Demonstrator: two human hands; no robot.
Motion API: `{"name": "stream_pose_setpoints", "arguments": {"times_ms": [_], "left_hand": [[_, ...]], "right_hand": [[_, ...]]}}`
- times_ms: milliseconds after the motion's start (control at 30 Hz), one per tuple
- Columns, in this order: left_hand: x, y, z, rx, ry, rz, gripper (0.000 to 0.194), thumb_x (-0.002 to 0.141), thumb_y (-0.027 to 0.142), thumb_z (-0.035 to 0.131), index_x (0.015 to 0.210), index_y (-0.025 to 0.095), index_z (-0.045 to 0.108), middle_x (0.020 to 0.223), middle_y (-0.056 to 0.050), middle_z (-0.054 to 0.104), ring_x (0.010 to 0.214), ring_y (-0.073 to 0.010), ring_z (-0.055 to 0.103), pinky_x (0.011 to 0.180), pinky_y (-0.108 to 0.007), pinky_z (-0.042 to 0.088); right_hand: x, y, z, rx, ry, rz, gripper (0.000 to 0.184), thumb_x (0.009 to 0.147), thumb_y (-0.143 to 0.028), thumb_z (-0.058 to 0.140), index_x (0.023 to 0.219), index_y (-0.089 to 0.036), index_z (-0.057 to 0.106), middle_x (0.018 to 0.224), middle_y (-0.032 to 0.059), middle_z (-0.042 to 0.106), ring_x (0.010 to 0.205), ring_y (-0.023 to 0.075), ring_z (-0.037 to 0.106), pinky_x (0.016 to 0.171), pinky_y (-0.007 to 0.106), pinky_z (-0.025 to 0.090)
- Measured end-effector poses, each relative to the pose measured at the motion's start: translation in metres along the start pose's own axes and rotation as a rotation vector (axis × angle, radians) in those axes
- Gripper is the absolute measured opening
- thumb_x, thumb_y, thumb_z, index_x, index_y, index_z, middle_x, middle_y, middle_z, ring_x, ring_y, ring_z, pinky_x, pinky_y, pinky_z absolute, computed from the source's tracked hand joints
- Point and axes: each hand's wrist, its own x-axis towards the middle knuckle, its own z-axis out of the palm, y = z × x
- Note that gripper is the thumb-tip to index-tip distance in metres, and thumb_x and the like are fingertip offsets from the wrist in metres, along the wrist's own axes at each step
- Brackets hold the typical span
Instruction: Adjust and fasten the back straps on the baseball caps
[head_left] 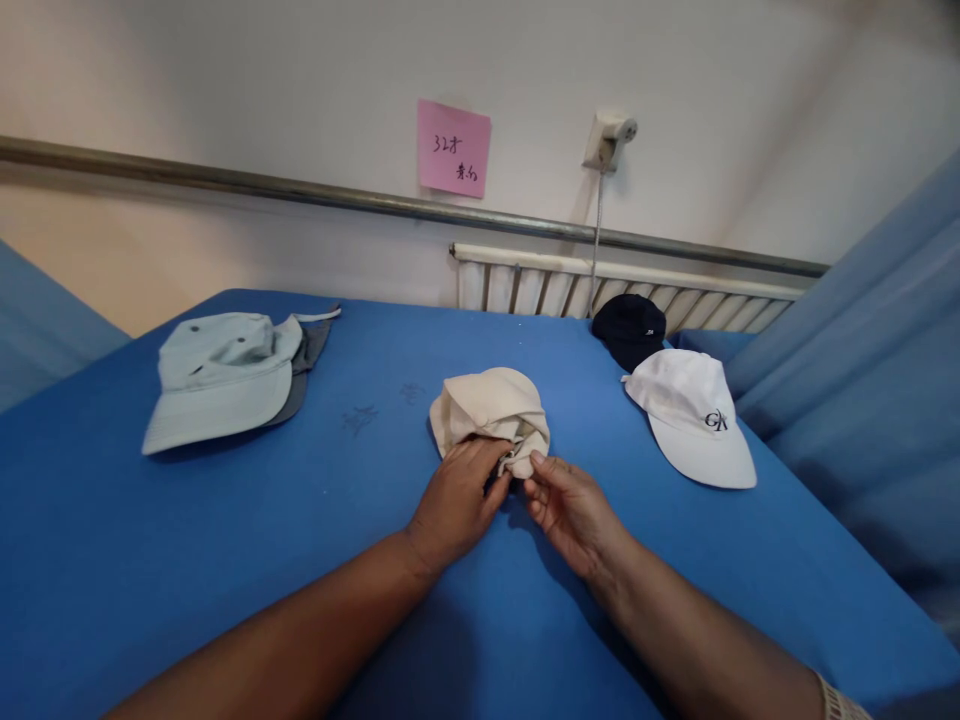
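Observation:
In the middle of the blue surface lies a beige cap [491,397], its near edge crumpled and partly folded. My left hand [465,495] grips that near edge, fingers reaching into the fold and thumb in front. At the cap's near right edge, my right hand [566,505] pinches the fabric between thumb and fingers. Something dark shows under the cap between my hands, too covered to make out. Parts of the cap's near side are hidden behind my left fingers.
A light blue cap [225,375] overlaps a grey cap [309,350] at the left of the blue surface [225,560]. At the right are a black cap [628,325] and a white cap [686,410]. Behind run a radiator [547,290] and a metal rail [337,196]; a blue curtain [877,370] hangs right.

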Motion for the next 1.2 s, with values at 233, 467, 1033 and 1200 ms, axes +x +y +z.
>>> {"name": "stream_pose_setpoints", "arguments": {"times_ms": [233, 467, 1033, 1200], "left_hand": [[0.006, -0.013, -0.003, -0.288, -0.035, -0.175, 0.029, 0.090, 0.024, 0.053, 0.115, 0.019, 0.066, 0.107, -0.006, 0.071, 0.098, -0.0207, 0.065, 0.090, -0.033, 0.049], [0.008, -0.014, -0.011, -0.443, -0.262, -0.282, 0.025, 0.088, 0.031, 0.054, 0.098, 0.017, 0.071, 0.081, -0.002, 0.071, 0.077, -0.0179, 0.062, 0.070, -0.027, 0.048], [0.004, 0.001, -0.013, -0.395, -0.251, -0.380, 0.023, 0.076, 0.030, 0.065, 0.092, 0.016, 0.073, 0.083, -0.004, 0.073, 0.072, -0.0177, 0.062, 0.065, -0.027, 0.048], [0.003, 0.004, -0.007, -0.440, -0.192, -0.480, 0.022, 0.072, 0.029, 0.068, 0.088, 0.014, 0.070, 0.080, -0.004, 0.073, 0.068, -0.0173, 0.063, 0.062, -0.027, 0.049]], "right_hand": [[0.004, 0.006, -0.006, -0.634, -0.119, -0.583, 0.020, 0.076, -0.025, 0.073, 0.091, -0.022, 0.060, 0.071, -0.0027, 0.066, 0.063, 0.0134, 0.065, 0.059, 0.024, 0.053], [0.014, -0.008, -0.016, -1.352, -0.125, -1.079, 0.023, 0.084, -0.015, 0.058, 0.103, -0.024, 0.067, 0.100, 0.0069, 0.061, 0.089, 0.0191, 0.061, 0.076, 0.032, 0.052], [0.017, -0.019, -0.014, -1.505, -0.180, -0.881, 0.021, 0.091, -0.030, 0.054, 0.075, -0.021, 0.065, 0.074, 0.0022, 0.063, 0.065, 0.0149, 0.056, 0.061, 0.026, 0.037], [0.025, -0.011, -0.016, -1.320, -0.073, -0.740, 0.025, 0.086, -0.035, 0.059, 0.065, -0.021, 0.059, 0.061, -0.0023, 0.056, 0.054, 0.0120, 0.047, 0.052, 0.024, 0.031]]}}
